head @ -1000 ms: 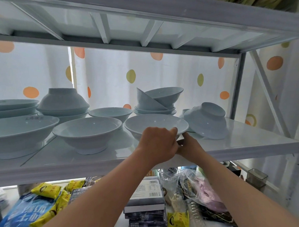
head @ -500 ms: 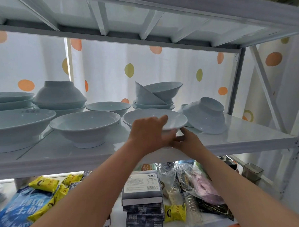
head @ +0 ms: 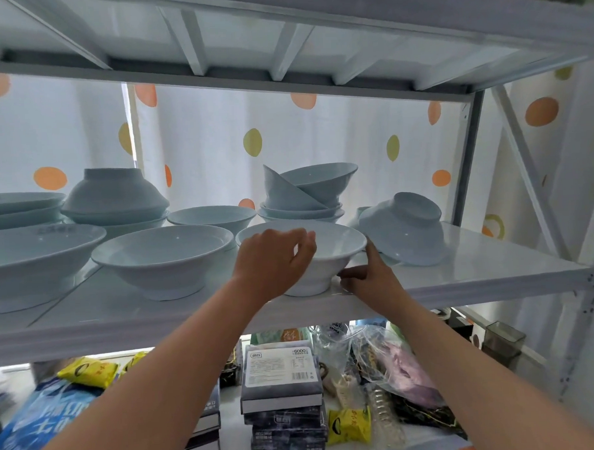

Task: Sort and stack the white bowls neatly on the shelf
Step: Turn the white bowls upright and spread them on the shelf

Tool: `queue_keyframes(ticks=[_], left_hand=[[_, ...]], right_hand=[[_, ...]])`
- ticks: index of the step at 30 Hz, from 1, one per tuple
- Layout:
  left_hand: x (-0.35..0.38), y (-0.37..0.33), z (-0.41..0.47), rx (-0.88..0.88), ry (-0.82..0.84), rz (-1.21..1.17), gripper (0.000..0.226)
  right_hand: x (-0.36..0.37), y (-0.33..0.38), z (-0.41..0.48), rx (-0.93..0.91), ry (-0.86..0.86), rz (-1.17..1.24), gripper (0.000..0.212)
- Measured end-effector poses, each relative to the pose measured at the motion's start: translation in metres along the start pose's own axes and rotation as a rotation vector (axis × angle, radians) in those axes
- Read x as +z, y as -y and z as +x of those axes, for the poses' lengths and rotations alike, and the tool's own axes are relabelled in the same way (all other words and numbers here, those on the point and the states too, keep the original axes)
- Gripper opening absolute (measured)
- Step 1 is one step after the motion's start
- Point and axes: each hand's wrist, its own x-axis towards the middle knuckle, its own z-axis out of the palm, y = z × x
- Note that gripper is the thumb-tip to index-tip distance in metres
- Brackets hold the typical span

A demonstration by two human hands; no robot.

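A wide white bowl stands upright near the front edge of the white shelf. My left hand grips its near rim, fingers curled over the edge into the bowl. My right hand holds the bowl's right side, thumb low by the foot and fingers up behind the rim. To the left sit a similar bowl and a larger one. Behind are an upside-down bowl on a stack, a small bowl and an untidy stack with tilted bowls.
A tipped-over bowl leans at the right, close to my right hand. Flat plates are stacked at the far left. A shelf board runs low overhead. The lower shelf holds stacked books, yellow snack packets and a plastic bag.
My hands were together at the bowl's near rim. Now they have spread: the right hand slid to the bowl's right side and the left hand hooked over the rim.
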Motion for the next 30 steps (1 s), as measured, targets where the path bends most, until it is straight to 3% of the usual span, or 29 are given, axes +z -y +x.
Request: queue_keyframes(ticks=[7,10,19,21,24,27,30], left_hand=[[0.001,-0.024,0.006,0.081,-0.035,0.137,0.063],[-0.001,-0.036,0.012,0.098,-0.020,0.162,0.052],[0.038,-0.095,0.042,0.120,-0.119,0.272,0.037],[0.055,-0.117,0.049,0.152,-0.133,0.305,0.033],[0.080,-0.146,0.061,0.169,-0.158,0.307,0.025],[0.103,-0.164,0.070,0.078,-0.163,0.278,0.024],[0.127,-0.173,0.073,-0.010,-0.120,0.287,0.026]], right_hand=[[-0.002,-0.005,0.004,-0.017,-0.082,0.013,0.076],[-0.013,-0.004,0.006,-0.045,-0.152,0.021,0.069],[-0.088,-0.020,0.047,-0.356,-0.532,-0.212,0.025],[-0.110,-0.031,0.064,-0.303,-0.570,-0.284,0.034],[-0.138,-0.054,0.090,-0.147,-0.479,-0.344,0.063],[-0.150,-0.072,0.114,-0.061,-0.329,-0.301,0.086],[-0.150,-0.080,0.126,-0.069,-0.238,-0.208,0.093]])
